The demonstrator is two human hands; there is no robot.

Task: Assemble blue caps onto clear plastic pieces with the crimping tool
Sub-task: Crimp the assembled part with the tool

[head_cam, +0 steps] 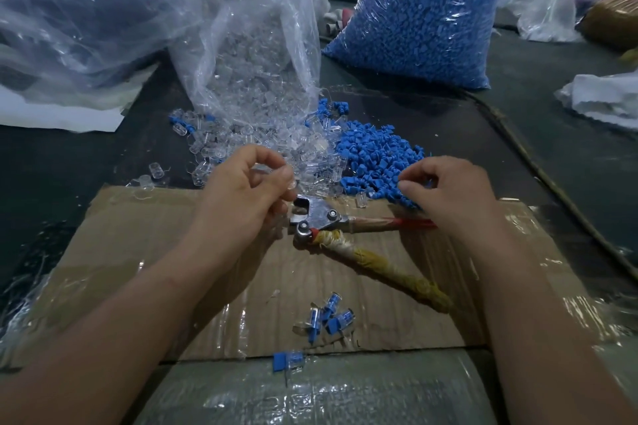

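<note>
Slumping at the far side of the dark table [86,155], the bag of clear pieces [248,55] and the bag of blue caps [424,14] stand behind a clear heap [234,141] and a blue heap [373,155], which reach the far edge of the taped cardboard sheet [138,235]. Its near half lies mostly bare. The crimping tool [321,221] rests on it, jaws apart, handles splayed rightward. The left hand [241,197] pinches a clear piece [272,171] just above the jaws. The right hand [448,190] pinches a blue cap [428,183] at the blue heap's edge. Assembled pieces [328,317] lie near the cardboard's front edge.
</note>
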